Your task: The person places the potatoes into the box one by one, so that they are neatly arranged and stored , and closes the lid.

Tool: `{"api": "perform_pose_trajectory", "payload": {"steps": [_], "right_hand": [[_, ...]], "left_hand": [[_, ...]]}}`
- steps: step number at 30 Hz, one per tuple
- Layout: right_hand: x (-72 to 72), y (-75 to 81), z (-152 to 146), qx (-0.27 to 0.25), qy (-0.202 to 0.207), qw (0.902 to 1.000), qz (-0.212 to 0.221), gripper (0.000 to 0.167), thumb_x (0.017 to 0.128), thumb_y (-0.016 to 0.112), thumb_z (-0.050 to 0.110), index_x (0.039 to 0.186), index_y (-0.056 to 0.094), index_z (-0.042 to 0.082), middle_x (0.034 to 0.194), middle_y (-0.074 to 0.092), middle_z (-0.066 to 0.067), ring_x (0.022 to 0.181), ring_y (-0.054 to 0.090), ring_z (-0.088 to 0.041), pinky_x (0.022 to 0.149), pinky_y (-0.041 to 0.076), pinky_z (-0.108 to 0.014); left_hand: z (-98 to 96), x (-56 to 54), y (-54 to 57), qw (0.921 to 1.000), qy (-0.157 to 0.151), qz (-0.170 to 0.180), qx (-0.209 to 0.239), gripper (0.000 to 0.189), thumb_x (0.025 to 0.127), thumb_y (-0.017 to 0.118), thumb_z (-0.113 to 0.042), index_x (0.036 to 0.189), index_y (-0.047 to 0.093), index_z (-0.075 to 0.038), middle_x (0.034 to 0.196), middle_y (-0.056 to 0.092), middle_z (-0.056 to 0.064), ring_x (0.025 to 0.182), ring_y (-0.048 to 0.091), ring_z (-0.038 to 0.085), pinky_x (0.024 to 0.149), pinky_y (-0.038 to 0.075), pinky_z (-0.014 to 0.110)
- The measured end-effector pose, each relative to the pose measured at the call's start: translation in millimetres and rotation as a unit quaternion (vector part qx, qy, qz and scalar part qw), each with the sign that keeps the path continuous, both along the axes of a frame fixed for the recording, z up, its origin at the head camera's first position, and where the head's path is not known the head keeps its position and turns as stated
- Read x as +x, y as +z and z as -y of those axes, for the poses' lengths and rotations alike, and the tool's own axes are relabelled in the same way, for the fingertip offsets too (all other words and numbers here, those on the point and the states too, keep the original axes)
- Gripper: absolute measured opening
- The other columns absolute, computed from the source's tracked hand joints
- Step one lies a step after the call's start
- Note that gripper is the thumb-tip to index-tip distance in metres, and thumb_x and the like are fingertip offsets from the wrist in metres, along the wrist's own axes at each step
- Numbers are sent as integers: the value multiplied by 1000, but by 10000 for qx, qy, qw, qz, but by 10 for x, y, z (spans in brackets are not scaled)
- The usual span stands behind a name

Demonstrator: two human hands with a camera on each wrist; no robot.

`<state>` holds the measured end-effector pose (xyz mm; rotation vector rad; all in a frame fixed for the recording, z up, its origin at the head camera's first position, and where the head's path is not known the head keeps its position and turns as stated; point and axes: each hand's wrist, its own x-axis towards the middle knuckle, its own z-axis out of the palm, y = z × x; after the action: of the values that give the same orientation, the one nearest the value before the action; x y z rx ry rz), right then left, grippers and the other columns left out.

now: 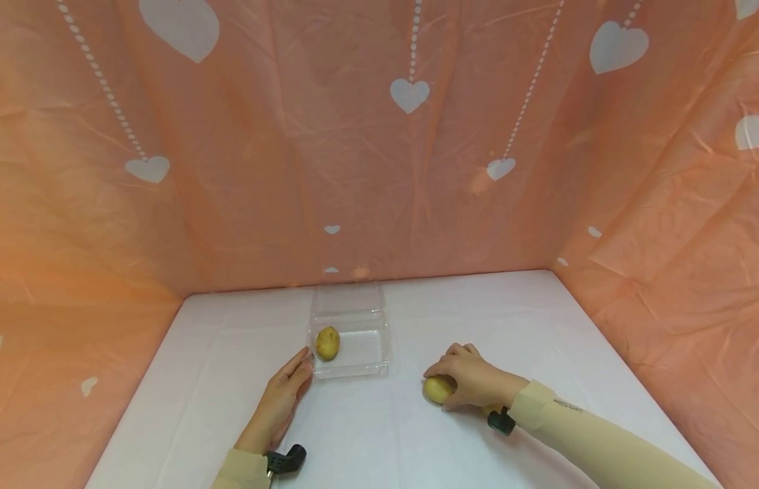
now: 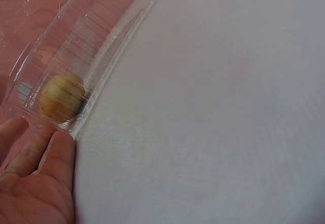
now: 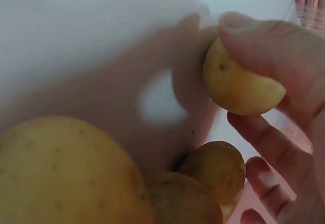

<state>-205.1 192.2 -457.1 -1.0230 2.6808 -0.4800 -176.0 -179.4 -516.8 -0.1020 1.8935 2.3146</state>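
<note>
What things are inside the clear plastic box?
One potato lies inside the box, on the side nearest the left hand. Nothing else shows there. Whatever lies directly under this potato is covered and cannot be seen.

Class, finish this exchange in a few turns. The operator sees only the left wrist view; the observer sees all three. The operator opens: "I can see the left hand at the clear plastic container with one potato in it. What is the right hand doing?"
Observer: The right hand grips a potato.
Operator: Is that the only one over there?
Observer: No, the right wrist view shows at least three more potatoes close to that hand.
Operator: And where is that hand relative to the clear plastic container?
Observer: In the head view it is to the right of it, with a gap between them.
</note>
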Motion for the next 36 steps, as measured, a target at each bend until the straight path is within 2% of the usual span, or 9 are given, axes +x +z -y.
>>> {"api": "perform_pose_trajectory", "payload": {"steps": [5,9,14,17,21,24,28,33,36], "right_hand": [[-26,-31,33,-108,18,9996,-247,48,69,87,34,112,71,20,95,61,21,91,43,-9,86,33,-39],[-40,-10,51,-552,-304,9976,277,47,69,86,37,112,69,26,89,59,22,89,46,-10,84,31,-38],[-68,88,96,-1344,-692,9822,1115,44,72,85,38,112,67,32,92,64,18,91,54,-15,78,39,-37],[-83,121,134,-1520,-773,9778,1214,43,73,84,38,112,66,33,93,64,16,91,55,-18,73,45,-35],[-96,150,220,-1792,-987,9723,1127,42,73,83,38,112,67,32,92,64,12,96,54,-23,77,43,-36],[-112,164,332,-2214,-1289,9599,1142,41,74,83,36,112,67,30,93,64,9,101,53,-27,80,41,-36],[-160,162,534,-2799,-1839,9358,1102,42,75,82,33,113,67,26,93,65,6,101,55,-31,76,45,-33],[-271,88,814,-3399,-2242,9103,740,47,76,81,31,117,65,15,92,64,0,88,60,-20,74,51,-30],[-321,46,979,-3722,-2377,8943,719,49,77,81,29,118,64,10,93,65,-4,82,62,-15,72,55,-28]], "left_hand": [[3,-2,-17,10000,47,12,37,59,101,51,-18,152,25,-2,157,21,15,142,22,22,108,33,22],[-2,-1,-29,10000,57,6,44,58,101,51,-18,151,26,-2,157,21,15,142,22,23,106,34,19],[-6,-2,-40,9999,107,-24,109,57,102,49,-15,151,26,0,157,21,16,142,22,23,105,35,17],[-5,0,-44,9998,125,-25,141,57,102,50,-15,151,26,0,157,21,16,142,22,23,105,35,17],[-5,1,-42,9999,99,-17,106,57,101,50,-16,151,26,-1,157,21,16,142,22,23,107,34,20],[-7,0,-40,9999,76,-11,79,58,101,50,-16,151,26,-1,157,21,16,142,22,23,108,33,21],[-7,3,-37,9999,61,-18,90,58,101,51,-17,151,26,-1,157,21,16,142,22,24,108,33,22],[-4,9,-32,10000,46,-56,63,58,101,50,-17,151,26,-1,157,21,16,142,22,23,109,33,23],[-10,9,-27,10000,44,-69,43,57,102,50,-18,151,26,-1,157,21,15,142,22,23,109,32,24]]}}
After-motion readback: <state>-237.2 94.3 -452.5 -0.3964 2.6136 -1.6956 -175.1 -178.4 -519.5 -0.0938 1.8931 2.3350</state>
